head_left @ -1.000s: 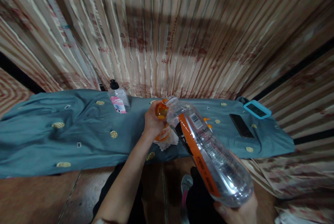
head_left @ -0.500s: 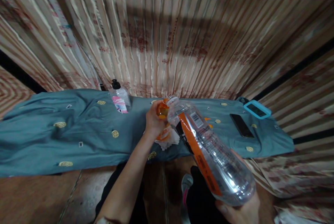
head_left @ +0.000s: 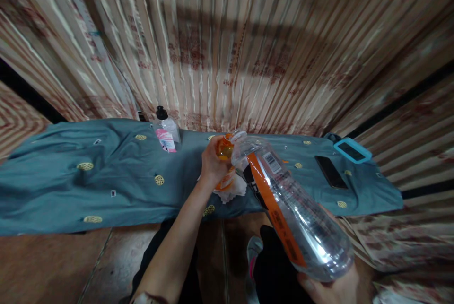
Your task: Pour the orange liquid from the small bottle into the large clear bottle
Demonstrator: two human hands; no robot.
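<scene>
My left hand (head_left: 213, 164) is closed around a small orange bottle (head_left: 224, 148) that stands over the cloth-covered surface. A large clear plastic bottle (head_left: 294, 204) with an orange and black label lies tilted in my right hand (head_left: 333, 285), which grips it near its base. Its mouth points up-left and meets the top of the orange bottle; whether they touch is hard to make out. Beneath my left hand a white tissue (head_left: 230, 193) rests on the cloth, with an orange printed patch beside it. Most of my right hand's fingers are hidden behind the large bottle.
A clear pump bottle (head_left: 166, 134) with a black top and pink label stands at the back left. A black phone (head_left: 331, 172) and a blue-framed digital device (head_left: 353, 150) lie at the right. A pleated curtain (head_left: 220, 48) hangs behind the teal cloth (head_left: 131, 190).
The view has shifted slightly, so everything sits a little further right. Both hands keep their hold, and the two bottles stay mouth to mouth in nearly the same pose.
</scene>
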